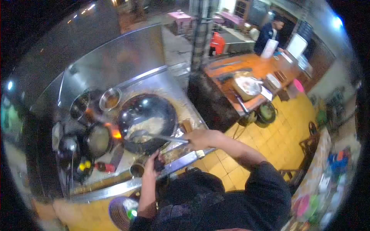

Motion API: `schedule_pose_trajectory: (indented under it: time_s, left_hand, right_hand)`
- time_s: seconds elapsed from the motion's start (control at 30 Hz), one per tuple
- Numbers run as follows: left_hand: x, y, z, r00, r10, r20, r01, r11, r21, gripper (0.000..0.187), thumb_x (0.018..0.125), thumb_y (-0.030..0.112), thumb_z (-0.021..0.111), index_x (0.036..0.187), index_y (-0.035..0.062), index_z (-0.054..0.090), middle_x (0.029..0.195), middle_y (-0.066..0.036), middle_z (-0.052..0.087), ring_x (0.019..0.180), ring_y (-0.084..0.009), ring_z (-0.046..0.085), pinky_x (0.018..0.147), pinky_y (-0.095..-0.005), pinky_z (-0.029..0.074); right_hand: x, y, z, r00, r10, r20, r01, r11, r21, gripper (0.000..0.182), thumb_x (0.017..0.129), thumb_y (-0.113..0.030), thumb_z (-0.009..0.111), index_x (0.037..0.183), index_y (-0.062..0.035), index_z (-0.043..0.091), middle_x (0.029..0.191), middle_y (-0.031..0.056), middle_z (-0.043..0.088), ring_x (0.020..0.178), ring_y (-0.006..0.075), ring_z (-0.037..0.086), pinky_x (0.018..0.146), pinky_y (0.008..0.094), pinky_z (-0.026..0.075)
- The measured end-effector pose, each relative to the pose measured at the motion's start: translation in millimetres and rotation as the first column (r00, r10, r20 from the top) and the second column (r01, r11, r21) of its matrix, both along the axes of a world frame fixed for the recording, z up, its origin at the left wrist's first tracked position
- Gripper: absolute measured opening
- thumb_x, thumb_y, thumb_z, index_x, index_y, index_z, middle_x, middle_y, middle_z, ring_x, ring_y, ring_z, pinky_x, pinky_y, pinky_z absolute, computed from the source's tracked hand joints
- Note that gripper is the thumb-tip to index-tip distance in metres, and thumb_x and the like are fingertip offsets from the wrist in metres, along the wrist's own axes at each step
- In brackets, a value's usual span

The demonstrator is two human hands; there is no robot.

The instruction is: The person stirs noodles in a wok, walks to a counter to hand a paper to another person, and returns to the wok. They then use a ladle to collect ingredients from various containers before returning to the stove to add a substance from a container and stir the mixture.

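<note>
A large black wok [154, 107] sits on the metal stove, with pale food [152, 125] in its lower part. My right hand [198, 139] is closed round the long handle of a metal wok ladle [169, 138], whose head lies in the food. Below the wok's near rim, my left hand [151, 164] is wrapped round a dark bundle that looks like a cloth [158, 165]. Whether it also grips the wok's handle is hidden. A metal cup [137, 169] stands just left of that hand.
Orange flame [115, 132] burns between the wok and a smaller pan [98, 140]. A steel pot [110, 99] stands behind. A red-labelled bottle [105, 167] lies near the front edge. Across the orange table [219, 69], holding a large bowl [248, 85], stands another person [266, 36].
</note>
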State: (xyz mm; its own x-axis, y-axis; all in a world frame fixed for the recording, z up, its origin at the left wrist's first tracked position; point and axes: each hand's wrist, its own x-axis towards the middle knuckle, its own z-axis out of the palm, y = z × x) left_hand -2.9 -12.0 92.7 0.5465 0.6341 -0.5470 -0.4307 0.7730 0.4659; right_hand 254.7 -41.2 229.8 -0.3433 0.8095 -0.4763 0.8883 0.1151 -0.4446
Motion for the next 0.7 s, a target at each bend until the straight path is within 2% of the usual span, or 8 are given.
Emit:
schedule_pose_trajectory:
  time_s: [0.07, 0.1, 0.13, 0.23, 0.37, 0.47, 0.57, 0.7]
  left_hand:
    - [-2.6, -7.9, -28.7, 0.985, 0.064, -0.163, -0.081, 0.992, -0.101, 0.021, 0.087, 0.02, 0.051, 0.069, 0.01, 0.047, 0.057, -0.002, 0.048, 0.051, -0.013, 0.048, 0.05, -0.0261, 0.042]
    - [5.0, -31.5, 13.0, 0.901, -0.054, -0.43, 0.137, 0.977, 0.164, 0.021, 0.087, 0.02, 0.051, 0.069, 0.0088, 0.047, 0.057, -0.003, 0.049, 0.049, -0.0148, 0.048, 0.051, -0.028, 0.043]
    - [10.2, -42.8, 22.4, 0.991, 0.013, -0.13, -0.036, 0.983, -0.178, 0.02, 0.086, 0.019, 0.052, 0.071, 0.0075, 0.048, 0.058, -0.005, 0.049, 0.05, -0.0171, 0.049, 0.053, -0.0302, 0.044]
    - [15.3, -56.5, 69.1, 0.982, -0.176, -0.064, 0.16, 0.966, -0.204, 0.018, 0.085, 0.019, 0.056, 0.073, 0.0069, 0.049, 0.061, -0.003, 0.048, 0.056, -0.0154, 0.05, 0.056, -0.0276, 0.044]
    - [-6.2, -8.3, -15.6, 0.995, -0.014, -0.096, 0.016, 1.0, 0.02, 0.017, 0.083, 0.016, 0.057, 0.071, 0.0079, 0.048, 0.06, -0.002, 0.048, 0.056, -0.013, 0.049, 0.054, -0.0259, 0.041]
    - [4.5, -29.4, 18.1, 0.962, -0.012, -0.274, 0.032, 0.997, 0.07, 0.018, 0.084, 0.019, 0.056, 0.071, 0.0084, 0.048, 0.058, -0.003, 0.047, 0.053, -0.0147, 0.048, 0.053, -0.0264, 0.041]
    - [11.8, -64.4, 47.9, 0.948, -0.185, -0.258, 0.164, 0.981, -0.102, 0.023, 0.084, 0.023, 0.055, 0.067, 0.0077, 0.048, 0.057, -0.004, 0.047, 0.052, -0.0174, 0.048, 0.052, -0.0297, 0.042]
    - [-5.0, -20.2, 31.3, 0.91, -0.11, -0.4, 0.133, 0.991, 0.03, 0.019, 0.084, 0.018, 0.054, 0.07, 0.007, 0.051, 0.06, -0.004, 0.049, 0.054, -0.0156, 0.049, 0.054, -0.0287, 0.044]
  right_hand:
    - [-12.4, -14.7, 5.6, 0.99, -0.132, -0.038, 0.132, 0.991, -0.001, 0.039, 0.079, -0.017, 0.051, 0.116, -0.0065, 0.05, 0.092, 0.0203, 0.062, 0.087, 0.0357, 0.061, 0.075, 0.0454, 0.049]
    - [-13.9, -15.1, 10.7, 0.984, -0.18, -0.018, 0.18, 0.984, -0.009, 0.039, 0.076, -0.015, 0.053, 0.113, -0.0037, 0.05, 0.088, 0.0205, 0.063, 0.082, 0.0349, 0.063, 0.068, 0.0459, 0.05]
    - [-14.2, -19.0, 8.5, 0.979, -0.203, -0.021, 0.204, 0.979, 0.013, 0.039, 0.076, -0.015, 0.053, 0.113, -0.0037, 0.05, 0.088, 0.0205, 0.063, 0.082, 0.0349, 0.063, 0.068, 0.0459, 0.05]
    - [-17.6, -25.1, -3.2, 0.977, -0.211, -0.04, 0.215, 0.96, 0.178, 0.033, 0.077, -0.012, 0.052, 0.107, -0.0001, 0.05, 0.086, 0.0202, 0.063, 0.08, 0.0353, 0.063, 0.064, 0.0446, 0.051]
    - [-9.6, -34.3, -7.5, 0.996, -0.076, 0.046, 0.065, 0.976, 0.209, 0.029, 0.077, -0.01, 0.05, 0.104, 0.0001, 0.051, 0.08, 0.0198, 0.062, 0.073, 0.0327, 0.064, 0.058, 0.042, 0.052]
    - [-18.1, -41.9, -51.9, 0.972, -0.082, 0.22, -0.067, 0.801, 0.595, 0.034, 0.08, -0.014, 0.049, 0.111, 0.0006, 0.05, 0.074, 0.0157, 0.062, 0.068, 0.0268, 0.065, 0.049, 0.04, 0.052]
    - [-22.0, -40.0, -42.6, 0.991, -0.129, 0.028, 0.107, 0.909, 0.404, 0.037, 0.082, -0.017, 0.048, 0.113, 0.0023, 0.049, 0.07, 0.0145, 0.06, 0.064, 0.0277, 0.063, 0.046, 0.0397, 0.051]
    - [-10.8, -43.5, -23.5, 0.994, -0.052, -0.093, 0.079, 0.947, 0.312, 0.043, 0.081, -0.018, 0.048, 0.118, 0.0047, 0.045, 0.067, 0.0141, 0.059, 0.056, 0.0288, 0.061, 0.042, 0.0383, 0.048]
